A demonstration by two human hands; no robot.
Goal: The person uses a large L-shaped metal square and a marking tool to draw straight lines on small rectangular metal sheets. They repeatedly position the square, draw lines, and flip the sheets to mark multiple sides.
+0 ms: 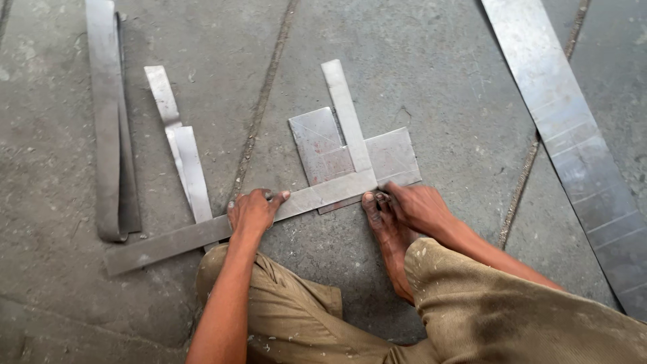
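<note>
A large metal L-shaped square (317,194) lies on the concrete floor, its long arm running left and its short arm (345,111) pointing away from me. It rests across a small sheet-metal piece (394,155). My left hand (253,210) presses down on the long arm. My right hand (418,205) sits at the sheet's near edge by the square's corner, fingers pinched; whether they hold a small tool I cannot tell. My bare foot (387,236) lies beside that hand, its toes touching the sheet's edge.
Narrow metal strips (182,152) lie to the left, under the square's long arm. A folded long strip (108,128) lies at the far left. A wide metal sheet (573,145) runs diagonally along the right. My knees in tan trousers fill the bottom.
</note>
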